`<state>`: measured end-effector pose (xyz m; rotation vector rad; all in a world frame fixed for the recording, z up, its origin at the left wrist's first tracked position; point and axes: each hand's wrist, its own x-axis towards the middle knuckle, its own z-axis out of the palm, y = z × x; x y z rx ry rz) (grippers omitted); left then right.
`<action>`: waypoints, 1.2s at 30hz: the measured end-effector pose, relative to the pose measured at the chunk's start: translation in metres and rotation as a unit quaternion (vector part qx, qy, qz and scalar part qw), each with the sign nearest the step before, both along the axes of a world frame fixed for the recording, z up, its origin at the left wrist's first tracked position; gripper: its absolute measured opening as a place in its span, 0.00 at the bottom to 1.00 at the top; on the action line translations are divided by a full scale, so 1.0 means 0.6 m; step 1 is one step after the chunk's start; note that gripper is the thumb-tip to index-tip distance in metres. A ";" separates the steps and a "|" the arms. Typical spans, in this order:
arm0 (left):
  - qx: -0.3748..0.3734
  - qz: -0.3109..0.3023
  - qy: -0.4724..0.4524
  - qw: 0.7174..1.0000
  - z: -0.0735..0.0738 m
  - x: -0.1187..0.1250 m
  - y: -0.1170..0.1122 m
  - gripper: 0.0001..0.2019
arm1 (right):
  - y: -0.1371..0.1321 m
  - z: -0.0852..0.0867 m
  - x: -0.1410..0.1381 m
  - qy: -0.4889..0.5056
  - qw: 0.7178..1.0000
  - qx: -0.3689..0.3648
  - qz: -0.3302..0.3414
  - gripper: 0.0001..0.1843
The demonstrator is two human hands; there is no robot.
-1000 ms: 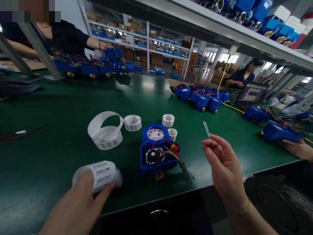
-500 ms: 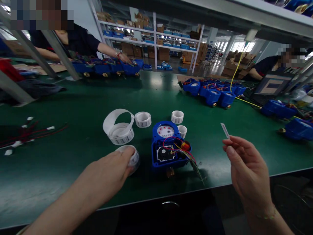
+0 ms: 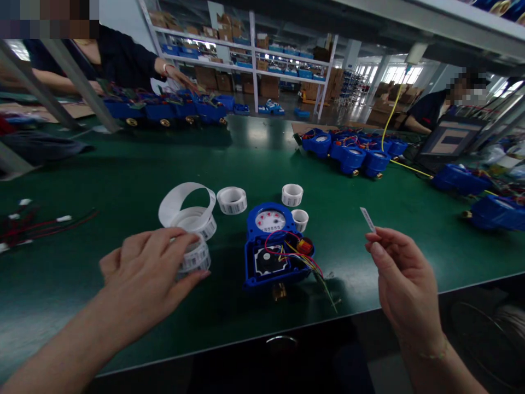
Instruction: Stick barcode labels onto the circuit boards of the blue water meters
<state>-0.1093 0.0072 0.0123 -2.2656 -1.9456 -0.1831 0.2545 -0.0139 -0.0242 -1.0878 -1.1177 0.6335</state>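
Label strip (image 3: 368, 220), white and narrow, stands up slantwise from the right grip (image 3: 406, 279), pinched at its lower end between thumb and fingers, above the desk (image 3: 229, 317); the left grip (image 3: 143, 268) is closed about a label roll (image 3: 196, 260), fingers over its upper rim and thumb low on its front; a looped roll (image 3: 167, 207), its loose end arching up, sits just beyond the left grip, though whether it touches the held one I cannot tell; a third roll (image 3: 232, 208) stands a little farther off, beyond and to the right of that grip; between the two grips, touched by neither, lies the open blue meter (image 3: 252, 268), its dial (image 3: 270, 221) on the far side, its brass fitting (image 3: 279, 291) on the near side, and its wires (image 3: 315, 265) trailing toward the right grip; two small rolls, one (image 3: 292, 197) behind the other (image 3: 301, 221), stand past the meter, left of the right grip; red and black leads (image 3: 41, 224) lie left of the left grip; more blue meters (image 3: 353, 158) are grouped well beyond the right grip.
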 end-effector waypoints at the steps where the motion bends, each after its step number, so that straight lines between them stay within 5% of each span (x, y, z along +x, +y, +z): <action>1: 0.032 0.021 -0.011 0.999 0.000 0.004 -0.008 0.24 | -0.001 -0.001 0.001 -0.004 1.000 0.000 -0.002 0.14; 5: 0.132 0.033 -0.209 0.969 -0.019 0.045 -0.052 0.27 | -0.008 -0.006 -0.002 -0.007 1.000 0.011 0.016 0.16; 8: -0.031 -0.022 -0.498 0.866 -0.052 0.089 -0.062 0.39 | -0.021 -0.013 -0.019 0.019 0.995 0.033 0.095 0.24; 10: -0.092 -0.049 -0.573 0.813 -0.069 0.111 -0.048 0.46 | -0.035 -0.022 -0.033 0.023 0.988 0.044 0.149 0.32; 14: -0.158 -0.079 -0.588 0.789 -0.070 0.127 -0.015 0.51 | -0.061 -0.049 -0.048 0.002 0.982 0.029 0.189 0.44; 16: -0.150 -0.079 -0.577 0.799 -0.061 0.130 -0.018 0.51 | -0.065 -0.060 -0.048 0.004 0.978 -0.005 0.210 0.49; 22: 0.156 -0.017 -0.413 0.897 -0.046 0.163 -0.084 0.24 | -0.042 -0.066 -0.049 0.112 0.950 -0.067 0.283 0.59; 25: 0.203 -0.071 -0.302 0.929 -0.053 0.181 -0.087 0.24 | -0.031 -0.068 -0.052 0.155 0.941 -0.061 0.295 0.61; 30: 0.218 -0.208 -0.238 0.924 -0.077 0.184 -0.047 0.20 | -0.026 -0.069 -0.043 0.242 0.923 -0.101 0.281 0.62; 36: 0.211 -0.159 -0.301 0.916 -0.085 0.163 -0.047 0.13 | -0.026 -0.052 -0.047 0.258 0.918 -0.124 0.276 0.64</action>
